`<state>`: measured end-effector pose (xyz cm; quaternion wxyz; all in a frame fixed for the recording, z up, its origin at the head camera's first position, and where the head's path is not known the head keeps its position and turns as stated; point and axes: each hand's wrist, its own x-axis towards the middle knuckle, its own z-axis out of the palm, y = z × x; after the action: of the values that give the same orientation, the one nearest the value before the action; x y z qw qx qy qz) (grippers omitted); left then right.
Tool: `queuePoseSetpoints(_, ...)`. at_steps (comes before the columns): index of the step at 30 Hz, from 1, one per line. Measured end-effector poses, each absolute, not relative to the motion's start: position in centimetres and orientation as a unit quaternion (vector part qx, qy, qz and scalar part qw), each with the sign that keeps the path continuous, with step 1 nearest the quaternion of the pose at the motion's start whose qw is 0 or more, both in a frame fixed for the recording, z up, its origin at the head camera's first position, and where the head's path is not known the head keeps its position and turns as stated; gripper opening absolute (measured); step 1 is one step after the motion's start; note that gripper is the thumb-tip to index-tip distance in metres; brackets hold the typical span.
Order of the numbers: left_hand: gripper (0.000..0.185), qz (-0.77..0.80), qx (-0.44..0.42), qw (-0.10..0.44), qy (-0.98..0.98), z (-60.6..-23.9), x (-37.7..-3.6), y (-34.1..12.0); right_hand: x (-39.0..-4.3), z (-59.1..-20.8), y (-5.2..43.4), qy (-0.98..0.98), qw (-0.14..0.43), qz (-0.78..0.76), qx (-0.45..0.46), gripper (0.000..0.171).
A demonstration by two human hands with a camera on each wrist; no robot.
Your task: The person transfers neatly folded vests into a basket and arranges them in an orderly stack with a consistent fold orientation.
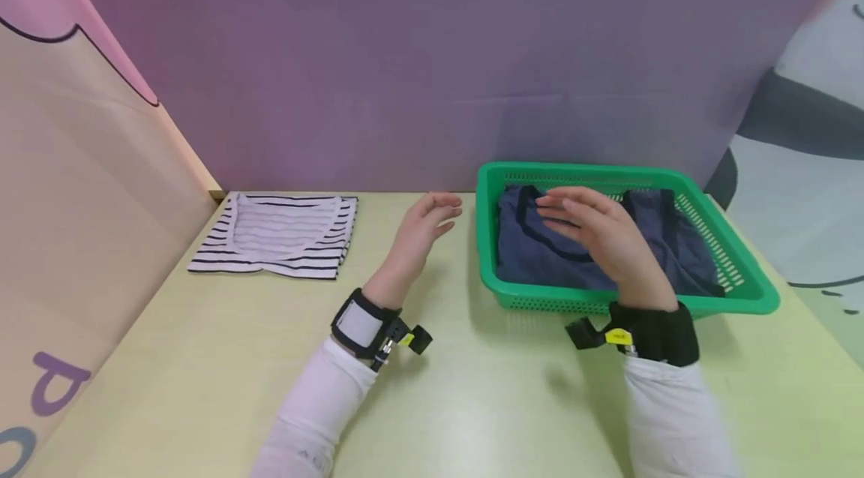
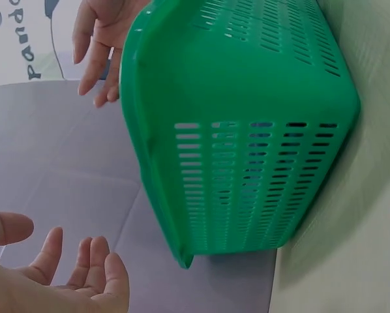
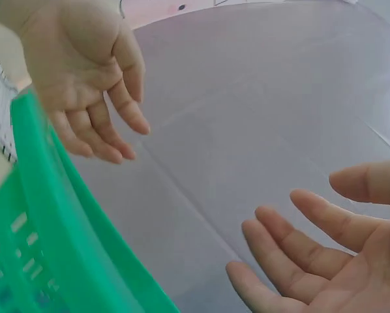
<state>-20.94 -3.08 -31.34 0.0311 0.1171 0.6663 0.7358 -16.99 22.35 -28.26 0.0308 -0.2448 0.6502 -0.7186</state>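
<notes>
A purple backdrop (image 1: 405, 58) closes off the far side, with printed panels at left and right. Before it lies a pale yellow-green surface (image 1: 202, 358).

On the right half of the surface stands a green slotted basket (image 1: 749, 298), its far edge close to the backdrop. Inside it lies a dark blue garment (image 1: 540, 257) with darker trim, filling most of the basket floor.

At the far left of the surface, well apart from the basket, lies a folded black-and-white striped garment (image 1: 280, 238).

The right hand (image 1: 597, 226) hovers over the blue garment inside the basket, fingers spread and relaxed, gripping nothing; contact with the cloth cannot be confirmed. The left hand (image 1: 421, 226) is raised just left of the basket's left wall, fingers apart and loosely extended, palm toward the basket, holding nothing. Both wrists carry black strapped devices over white sleeves.
</notes>
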Motion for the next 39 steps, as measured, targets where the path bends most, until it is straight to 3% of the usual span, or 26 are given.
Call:
queuePoseSetpoints(13, 0.028, 0.714, 0.091, 0.008, 0.694, -31.4, -20.6, -7.5, -17.1, -28.3, 18.4, 0.604, 0.024, -0.765, -0.223, 0.025)
queuePoseSetpoints(24, 0.029, 0.664, 0.061, -0.020, 0.745, -32.1, -20.6, -12.3, -17.0, -28.0, 14.2, 0.583, 0.029, -0.792, -0.182, 0.037)
queuePoseSetpoints(39, 0.042, 0.573, -0.005, -0.047, 0.818, -32.4, -20.3, -20.5, -16.9, -29.0, 7.3, 0.578, 0.084, -0.791, -0.180, 0.021)
